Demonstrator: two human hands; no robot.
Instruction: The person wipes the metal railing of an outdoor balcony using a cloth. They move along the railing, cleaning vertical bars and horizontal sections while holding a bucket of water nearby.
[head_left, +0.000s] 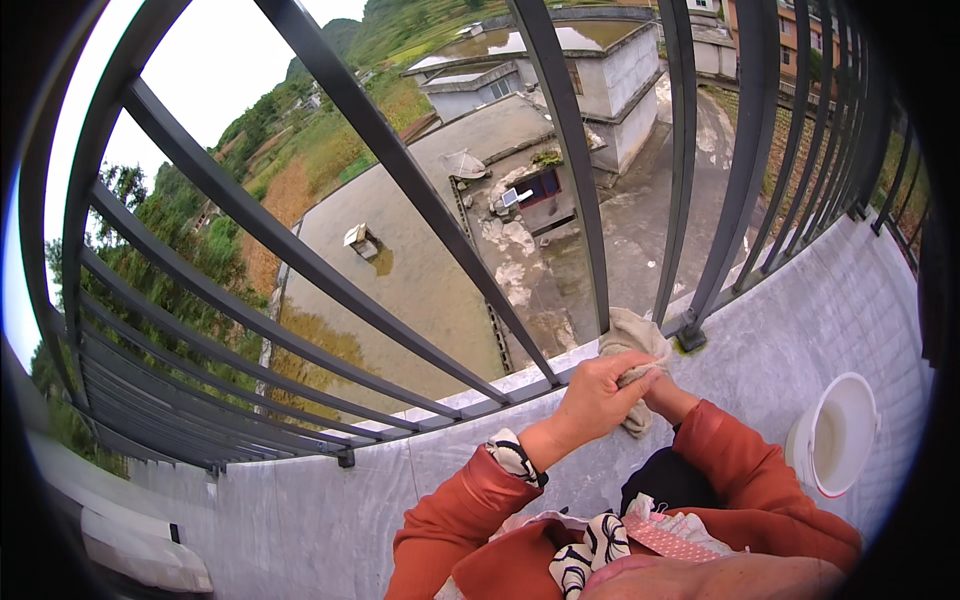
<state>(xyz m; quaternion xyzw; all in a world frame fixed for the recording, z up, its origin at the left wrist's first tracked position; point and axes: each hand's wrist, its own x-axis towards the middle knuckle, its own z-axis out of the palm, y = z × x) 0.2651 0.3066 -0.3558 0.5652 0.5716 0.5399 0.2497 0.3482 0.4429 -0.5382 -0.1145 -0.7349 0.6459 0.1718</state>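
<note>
Both hands are together in front of me, gripping one beige cloth (634, 337) that is bunched and twisted between them. My left hand (604, 394) is closed around its middle, with the thumb pointing up the cloth. Partly hidden behind it, my right hand (664, 394) holds the cloth from the other side. The upper part of the cloth is at the foot of a dark metal baluster (577, 187); whether it touches the bar I cannot tell. A loose end hangs below the hands, over the grey tiled floor (337, 510).
A dark metal railing (465, 411) curves around the floor's edge, with a post foot (691, 339) right of the cloth. To my right stands a white bucket (806, 442) containing cloudy liquid. Far below outside are a wet flat roof (420, 300) and a satellite dish (463, 163).
</note>
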